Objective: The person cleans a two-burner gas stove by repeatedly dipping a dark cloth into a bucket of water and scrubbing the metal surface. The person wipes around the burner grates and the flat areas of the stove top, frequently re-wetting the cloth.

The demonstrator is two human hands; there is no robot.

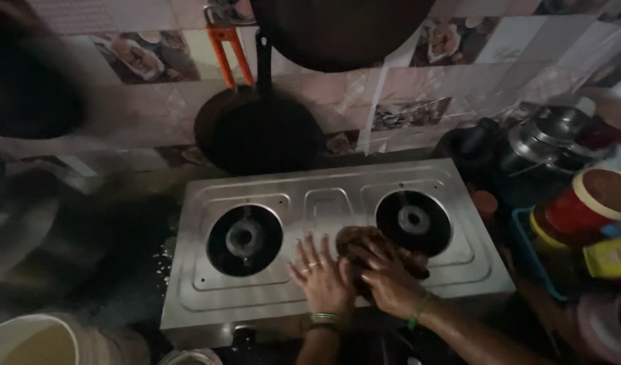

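A steel two-burner gas stove lies below me, its left burner and right burner bare with no pan supports. My left hand rests flat on the stove top between the burners, fingers spread, a ring on one finger and bangles at the wrist. Beside it, my right hand presses a brown cloth or scrub pad against the metal, fingers curled over it. The two hands touch each other.
A black flat pan leans on the tiled wall behind the stove, and another dark pan hangs above. Steel pots and coloured jars crowd the right side. A pale bucket sits at bottom left.
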